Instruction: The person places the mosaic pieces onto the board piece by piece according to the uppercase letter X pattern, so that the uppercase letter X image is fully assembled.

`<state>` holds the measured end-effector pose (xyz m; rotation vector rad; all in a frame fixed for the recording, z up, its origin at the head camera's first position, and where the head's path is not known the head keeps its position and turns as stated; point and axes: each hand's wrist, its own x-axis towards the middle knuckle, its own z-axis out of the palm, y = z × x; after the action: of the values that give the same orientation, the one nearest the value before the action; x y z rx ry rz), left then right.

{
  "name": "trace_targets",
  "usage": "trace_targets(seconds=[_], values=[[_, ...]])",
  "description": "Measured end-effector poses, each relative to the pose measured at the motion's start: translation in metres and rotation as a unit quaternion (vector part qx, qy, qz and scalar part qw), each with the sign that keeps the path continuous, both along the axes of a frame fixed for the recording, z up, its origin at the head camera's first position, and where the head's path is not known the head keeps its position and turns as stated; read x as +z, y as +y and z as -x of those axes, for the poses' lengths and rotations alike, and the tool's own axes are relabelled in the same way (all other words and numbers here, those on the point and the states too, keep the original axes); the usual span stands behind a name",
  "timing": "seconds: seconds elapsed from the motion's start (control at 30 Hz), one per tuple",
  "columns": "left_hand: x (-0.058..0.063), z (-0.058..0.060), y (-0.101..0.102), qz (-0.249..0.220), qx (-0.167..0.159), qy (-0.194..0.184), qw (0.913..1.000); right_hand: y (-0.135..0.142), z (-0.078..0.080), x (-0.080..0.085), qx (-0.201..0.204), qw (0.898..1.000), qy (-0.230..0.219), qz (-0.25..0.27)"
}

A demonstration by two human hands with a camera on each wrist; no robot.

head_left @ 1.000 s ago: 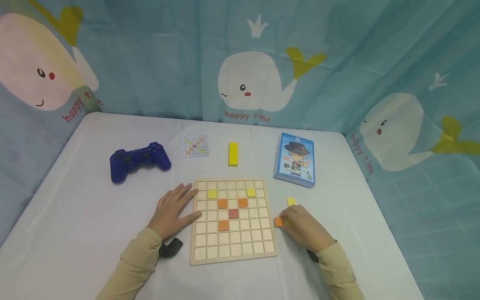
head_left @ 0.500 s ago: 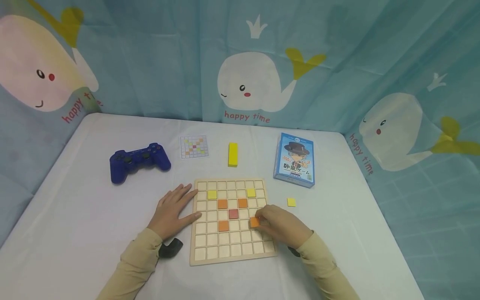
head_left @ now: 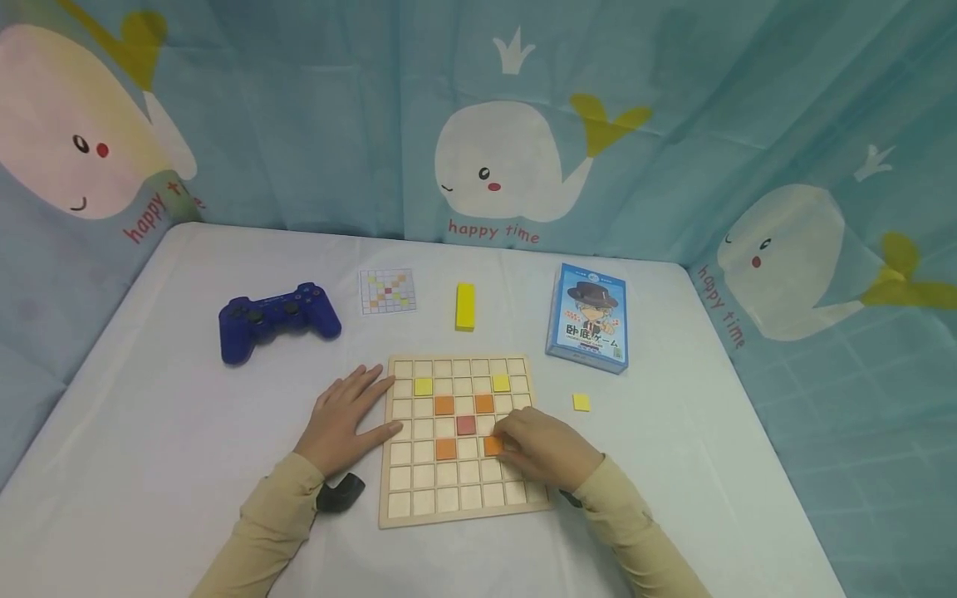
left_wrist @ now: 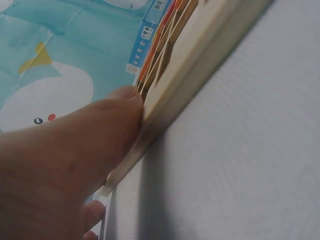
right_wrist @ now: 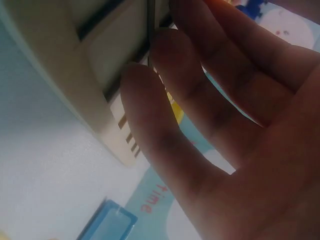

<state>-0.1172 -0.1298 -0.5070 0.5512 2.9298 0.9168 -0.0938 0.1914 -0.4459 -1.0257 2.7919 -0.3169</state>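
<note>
A wooden grid board (head_left: 470, 514) lies on the white table. Two yellow tiles (head_left: 423, 387) sit in its upper part, with a red tile (head_left: 467, 425) at the centre and orange tiles (head_left: 446, 449) diagonally around it. My right hand (head_left: 549, 447) reaches over the board's right side and pinches an orange tile (head_left: 493, 446) at a cell below and right of the red one. Whether that tile lies flat is hidden by the fingers. Fingers spread, my left hand (head_left: 345, 425) rests at the board's left edge; its thumb (left_wrist: 117, 117) touches the wooden rim in the left wrist view.
Right of the board lies a loose yellow tile (head_left: 581, 403). Behind the board are a printed pattern card (head_left: 387, 291), a yellow block (head_left: 465, 307) and a blue game box (head_left: 588, 318). A blue game controller (head_left: 280, 322) lies at the back left.
My right hand has moved left from the table beside the board, carrying an orange tile onto the grid. A yellow piece seen by its fingers earlier is out of sight. My left hand stays put.
</note>
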Motion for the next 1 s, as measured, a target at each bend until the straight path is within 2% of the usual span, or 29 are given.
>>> trace_targets(seconds=[0.4, 0.63, 0.83, 1.0], values=[[-0.001, 0.002, -0.001, -0.002, -0.001, 0.0, 1.0, -0.006, 0.003, -0.003, 0.036, 0.998, 0.042, 0.007], [-0.002, 0.003, 0.0, -0.001, -0.001, 0.003, 1.0, -0.008, 0.003, -0.003, 0.037, 0.999, 0.036, 0.001], [-0.002, 0.002, 0.0, 0.0, -0.001, 0.001, 1.0, 0.001, 0.0, 0.003, -0.007, 1.0, 0.016, -0.005], [-0.001, 0.001, 0.0, -0.001, -0.002, -0.002, 1.0, 0.028, -0.008, 0.01, -0.062, 0.998, 0.031, 0.011]])
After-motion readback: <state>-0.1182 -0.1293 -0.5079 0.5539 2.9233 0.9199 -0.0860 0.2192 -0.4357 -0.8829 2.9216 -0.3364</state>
